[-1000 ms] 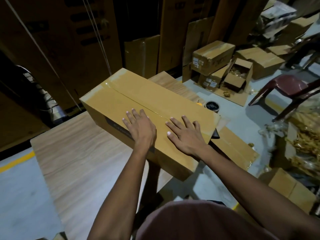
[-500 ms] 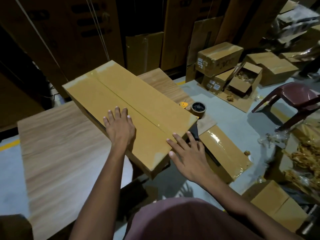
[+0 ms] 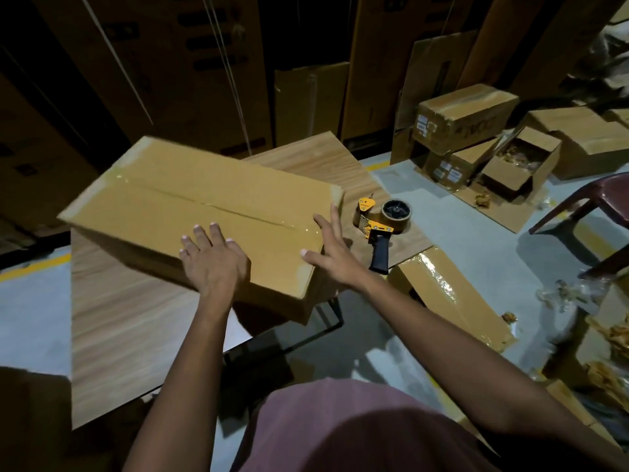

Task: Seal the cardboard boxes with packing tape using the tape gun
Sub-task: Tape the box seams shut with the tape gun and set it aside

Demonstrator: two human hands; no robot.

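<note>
Here both hands, left hand (image 3: 214, 264) and right hand (image 3: 332, 252), lie flat, fingers spread, on the taped cardboard box (image 3: 204, 216), no grip closed.

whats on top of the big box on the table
Glossy tape runs along the box's top seam. The left hand lies flat on top; the right hand is at its right end. The inside is hidden by closed flaps.

Dim room. Grey floor (image 3: 476, 233) with yellow line (image 3: 34, 267) at left; wood-grain table (image 3: 119, 318) centre-left; dark panels (image 3: 153, 63) across top; maroon chair (image 3: 585, 206) at right edge.
</note>
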